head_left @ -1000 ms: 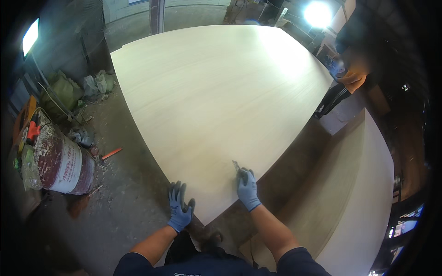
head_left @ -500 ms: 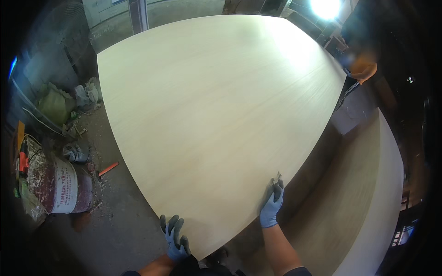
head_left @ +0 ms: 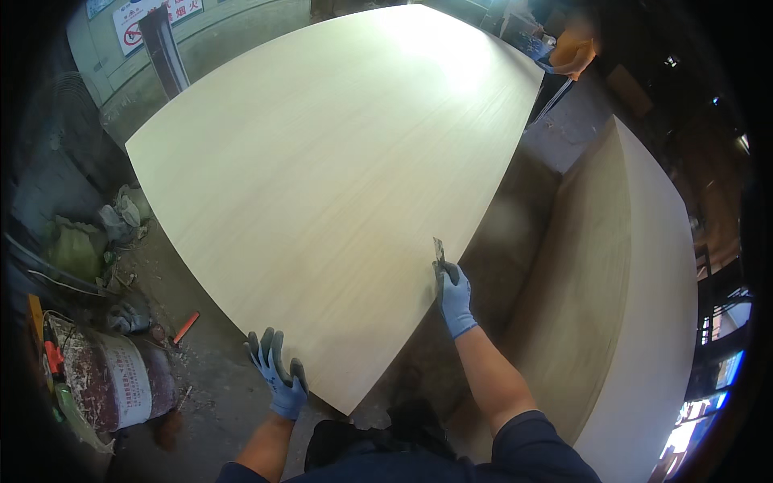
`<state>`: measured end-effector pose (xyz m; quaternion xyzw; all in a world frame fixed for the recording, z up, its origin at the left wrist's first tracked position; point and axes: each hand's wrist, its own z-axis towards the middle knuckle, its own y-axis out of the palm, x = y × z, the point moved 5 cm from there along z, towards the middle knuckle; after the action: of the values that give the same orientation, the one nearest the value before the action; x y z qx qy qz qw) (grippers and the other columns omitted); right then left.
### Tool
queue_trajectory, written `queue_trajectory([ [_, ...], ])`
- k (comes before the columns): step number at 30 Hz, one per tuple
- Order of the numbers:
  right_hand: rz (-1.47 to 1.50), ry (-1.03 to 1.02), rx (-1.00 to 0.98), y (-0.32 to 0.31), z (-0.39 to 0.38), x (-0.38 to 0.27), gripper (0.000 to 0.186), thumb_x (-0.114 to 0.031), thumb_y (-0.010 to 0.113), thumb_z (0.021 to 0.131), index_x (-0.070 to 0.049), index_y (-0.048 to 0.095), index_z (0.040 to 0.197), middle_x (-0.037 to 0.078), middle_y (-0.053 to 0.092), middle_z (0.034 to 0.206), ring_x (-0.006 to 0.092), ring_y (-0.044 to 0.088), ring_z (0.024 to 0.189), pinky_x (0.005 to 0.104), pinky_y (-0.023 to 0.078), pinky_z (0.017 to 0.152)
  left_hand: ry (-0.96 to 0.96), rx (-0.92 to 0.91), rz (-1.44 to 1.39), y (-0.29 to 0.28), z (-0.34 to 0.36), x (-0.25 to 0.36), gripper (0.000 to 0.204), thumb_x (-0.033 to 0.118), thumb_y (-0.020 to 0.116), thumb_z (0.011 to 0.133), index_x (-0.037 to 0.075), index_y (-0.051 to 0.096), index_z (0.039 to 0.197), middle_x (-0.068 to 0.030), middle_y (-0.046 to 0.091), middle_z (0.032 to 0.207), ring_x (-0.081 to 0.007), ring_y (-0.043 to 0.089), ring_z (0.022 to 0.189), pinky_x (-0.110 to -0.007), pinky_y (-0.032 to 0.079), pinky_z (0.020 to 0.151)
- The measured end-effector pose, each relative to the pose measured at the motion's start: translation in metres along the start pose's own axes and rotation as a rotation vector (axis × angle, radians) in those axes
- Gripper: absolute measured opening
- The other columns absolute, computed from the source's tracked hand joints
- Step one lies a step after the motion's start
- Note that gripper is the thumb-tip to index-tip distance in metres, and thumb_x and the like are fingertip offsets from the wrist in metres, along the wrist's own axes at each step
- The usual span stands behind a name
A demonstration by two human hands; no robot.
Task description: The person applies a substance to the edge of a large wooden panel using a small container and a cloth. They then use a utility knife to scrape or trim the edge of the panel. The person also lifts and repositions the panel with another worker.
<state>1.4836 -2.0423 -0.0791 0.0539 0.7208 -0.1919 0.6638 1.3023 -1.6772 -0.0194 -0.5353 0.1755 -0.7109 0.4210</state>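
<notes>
A large pale plywood sheet (head_left: 322, 209) stretches from just in front of me to the far side. My left hand (head_left: 279, 374), in a blue and grey work glove, rests at the sheet's near left edge with its fingers spread. My right hand (head_left: 453, 294), gloved alike, is closed by the sheet's right edge. Out of its fingers sticks the flat, stained metal blade of a scraper (head_left: 438, 249), tip pointing away from me over the sheet. The scraper's handle is hidden in the glove.
At right stands a tall stack of sheets (head_left: 580, 266). A person in orange (head_left: 572, 52) is at the far right corner. On the left floor are a dirty drum (head_left: 129, 382), a red-orange strip (head_left: 187, 327) and bags (head_left: 76, 245). A post (head_left: 163, 52) rises behind.
The whole view has shifted and turned. My right hand has gone a little farther forward along the sheet, and more of the scraper blade shows. My left hand stays at the left edge, fingers spread.
</notes>
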Motion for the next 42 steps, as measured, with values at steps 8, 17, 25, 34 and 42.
queue_trajectory([
  [8, -0.396, -0.197, 0.023, -0.052, 0.123, -0.02, 0.018, -0.004, 0.062, 0.086, 0.0, 0.069, 0.103, 0.014, 0.063, 0.107, 0.0267, 0.063, 0.093, 0.0338, 0.05, 0.084, -0.31, -0.158, 0.262, 0.071, 0.155, -0.074, 0.056, 0.023, 0.062, 0.088, 0.01, 0.048, 0.14, -0.0144, 0.041, 0.148, -0.0357, 0.027, 0.142, -0.052, 0.016, 0.117],
  [17, -0.697, -0.331, -0.141, 0.067, 0.39, -0.05, 0.027, -0.025, 0.058, 0.092, -0.011, 0.069, 0.112, 0.014, 0.067, 0.11, 0.0337, 0.063, 0.103, 0.0406, 0.049, 0.089, -0.406, -0.026, 0.606, 0.114, 0.222, -0.045, 0.067, 0.039, 0.062, 0.089, -0.004, 0.043, 0.137, -0.0235, 0.039, 0.145, -0.0388, 0.028, 0.141, -0.053, 0.016, 0.118],
  [25, -1.073, -0.299, -0.294, 0.278, 0.477, -0.099, 0.027, -0.034, 0.051, 0.094, -0.02, 0.071, 0.105, 0.008, 0.068, 0.109, 0.0295, 0.064, 0.104, 0.0449, 0.048, 0.088, -0.445, -0.102, 0.558, 0.119, 0.221, -0.054, 0.067, 0.035, 0.066, 0.085, 0.0, 0.043, 0.137, -0.0216, 0.04, 0.144, -0.0409, 0.03, 0.139, -0.054, 0.019, 0.117],
  [34, -0.809, -0.974, -0.738, 0.269, 0.242, -0.055, 0.014, -0.021, 0.063, 0.084, -0.019, 0.068, 0.096, 0.002, 0.067, 0.099, 0.0256, 0.06, 0.096, 0.0414, 0.042, 0.088, -0.418, -0.057, 0.554, 0.144, 0.21, -0.07, 0.066, 0.038, 0.065, 0.085, 0.0, 0.044, 0.135, -0.0209, 0.041, 0.143, -0.0389, 0.032, 0.138, -0.054, 0.018, 0.117],
  [42, -0.781, -0.897, -0.95, 0.065, -0.05, 0.008, 0.009, -0.019, 0.068, 0.08, -0.017, 0.067, 0.089, 0.0, 0.063, 0.085, 0.024, 0.058, 0.081, 0.0412, 0.04, 0.077, -0.481, -0.195, 0.446, 0.162, 0.204, -0.081, 0.07, 0.045, 0.049, 0.094, -0.004, 0.038, 0.143, -0.0226, 0.033, 0.151, -0.0395, 0.022, 0.144, -0.054, 0.009, 0.12],
])
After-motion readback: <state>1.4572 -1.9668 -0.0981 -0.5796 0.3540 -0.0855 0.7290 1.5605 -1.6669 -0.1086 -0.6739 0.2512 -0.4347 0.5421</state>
